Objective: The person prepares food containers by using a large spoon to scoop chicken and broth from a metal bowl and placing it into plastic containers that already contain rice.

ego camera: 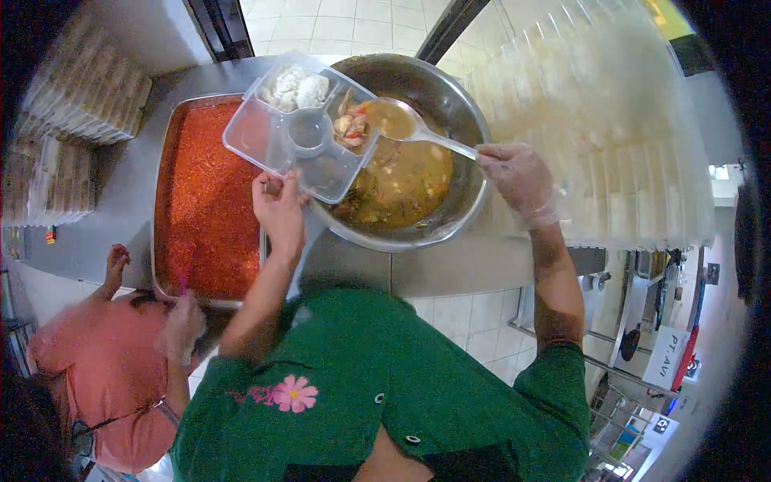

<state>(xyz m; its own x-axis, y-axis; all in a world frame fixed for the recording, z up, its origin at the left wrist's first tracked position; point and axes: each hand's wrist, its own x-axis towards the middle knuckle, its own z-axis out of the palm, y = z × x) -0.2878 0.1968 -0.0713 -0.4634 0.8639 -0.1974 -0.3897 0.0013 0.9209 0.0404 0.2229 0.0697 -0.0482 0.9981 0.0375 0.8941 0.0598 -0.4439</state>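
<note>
My left hand [280,202] grips the near edge of a clear plastic compartment tray [259,135]. White rice [295,88] fills its far compartment, and pieces of meat with red bits [350,125] lie in the one at the right. A round well sits at the tray's middle. In a clear glove, my right hand [521,181] holds a large metal serving spoon [443,141]. Its bowl, full of brothy liquid, is at the tray's right edge; whether they touch, I cannot tell. Below both is a wide metal bowl [476,199] with yellowish-brown stew [415,187].
A rectangular metal pan [158,199] of red-orange food stands at the left. A person in a coral top [114,373] works there with a gloved hand [185,325]. Tall stacks of clear containers [626,150] rise at the right; more stacked trays [90,84] stand at the far left.
</note>
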